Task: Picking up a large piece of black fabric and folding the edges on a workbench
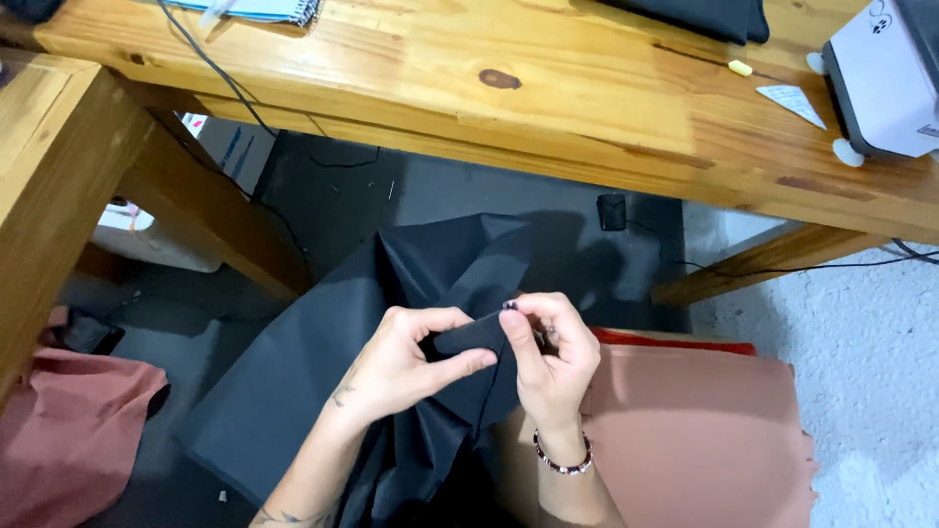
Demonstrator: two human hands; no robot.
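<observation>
Black fabric (323, 381): large sheet, held in front of the near edge of the wooden table (509, 108), draped downward; its lower part runs out of the bottom of the picture, and its folds hide whatever lies under it. Left hand (406, 362): fingers curled, thumb and forefinger pinched on a folded edge of the black fabric, wrist bent inward; forearm cut off at the bottom. Right hand (548, 357): just beside the left hand, fingertips closed on the same fold, a small dark thing at the fingertips too small to make out; beaded bracelet (562, 460) on the wrist. Hands close together, both clamped on the cloth. Pink fabric (699, 430): right of the black fabric, partly under the right forearm. White machine (880, 83): on the table's far right end, cut off by the edge. Notebook (264, 10): on the table's far side, mostly out of view.
</observation>
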